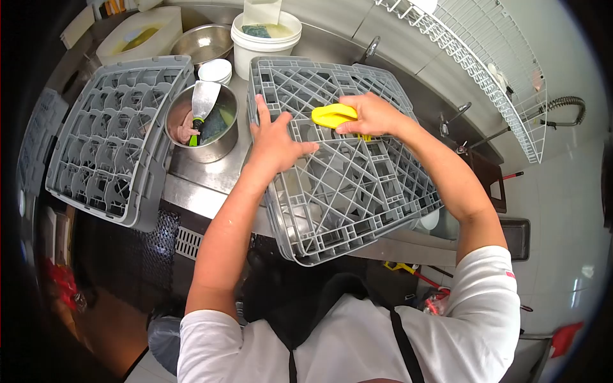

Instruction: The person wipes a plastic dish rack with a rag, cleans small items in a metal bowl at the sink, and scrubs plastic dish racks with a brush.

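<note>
A grey plastic dish rack lies in front of me with its latticed face up. My right hand is closed around a yellow scrub brush, which is over the upper middle of the lattice. A little yellow bristle shows below my fingers. On the rack's left part rests my left hand, its fingers spread over the bars and holding nothing. Just left of that hand stands a steel pot with a green-handled scraper and cloths in it.
Another grey rack with compartments stands at the left. Behind are a white bucket, a steel bowl, a white tub and stacked white cups. Faucets line the back right, below a wire shelf.
</note>
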`<control>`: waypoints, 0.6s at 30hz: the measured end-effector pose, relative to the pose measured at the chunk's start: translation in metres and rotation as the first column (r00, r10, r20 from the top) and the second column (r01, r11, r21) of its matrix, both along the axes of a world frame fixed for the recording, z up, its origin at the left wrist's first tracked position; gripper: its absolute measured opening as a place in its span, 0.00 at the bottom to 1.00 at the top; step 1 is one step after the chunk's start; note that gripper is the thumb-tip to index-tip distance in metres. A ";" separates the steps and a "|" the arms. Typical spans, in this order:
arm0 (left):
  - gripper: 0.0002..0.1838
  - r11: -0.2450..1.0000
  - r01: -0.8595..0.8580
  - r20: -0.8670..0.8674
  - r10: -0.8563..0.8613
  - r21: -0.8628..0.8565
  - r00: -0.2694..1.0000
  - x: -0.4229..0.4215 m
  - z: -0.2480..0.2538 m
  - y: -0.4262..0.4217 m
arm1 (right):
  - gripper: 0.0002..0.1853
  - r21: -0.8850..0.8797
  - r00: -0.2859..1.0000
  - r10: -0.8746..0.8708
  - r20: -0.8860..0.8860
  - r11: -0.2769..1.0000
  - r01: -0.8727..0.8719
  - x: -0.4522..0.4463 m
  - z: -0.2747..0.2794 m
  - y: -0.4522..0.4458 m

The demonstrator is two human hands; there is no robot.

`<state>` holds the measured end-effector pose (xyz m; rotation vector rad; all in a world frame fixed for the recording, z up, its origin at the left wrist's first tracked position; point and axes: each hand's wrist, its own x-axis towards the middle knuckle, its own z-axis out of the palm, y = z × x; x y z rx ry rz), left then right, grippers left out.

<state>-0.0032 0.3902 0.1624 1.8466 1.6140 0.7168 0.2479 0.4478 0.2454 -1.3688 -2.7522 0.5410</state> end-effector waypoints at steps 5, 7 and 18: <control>0.51 0.999 -0.009 -0.008 0.009 -0.046 1.000 -0.001 0.009 -0.001 | 0.24 0.035 0.989 -0.004 0.149 0.999 -0.001 0.024 0.015 -0.012; 0.51 0.996 -0.006 -0.013 0.004 -0.088 1.000 0.000 0.011 -0.004 | 0.24 0.068 0.970 0.041 0.240 0.996 -0.059 0.013 0.023 -0.018; 0.51 0.994 -0.004 -0.051 -0.002 -0.106 0.999 -0.002 0.011 -0.005 | 0.21 -0.055 0.866 0.211 0.453 0.976 -0.209 -0.024 0.034 0.000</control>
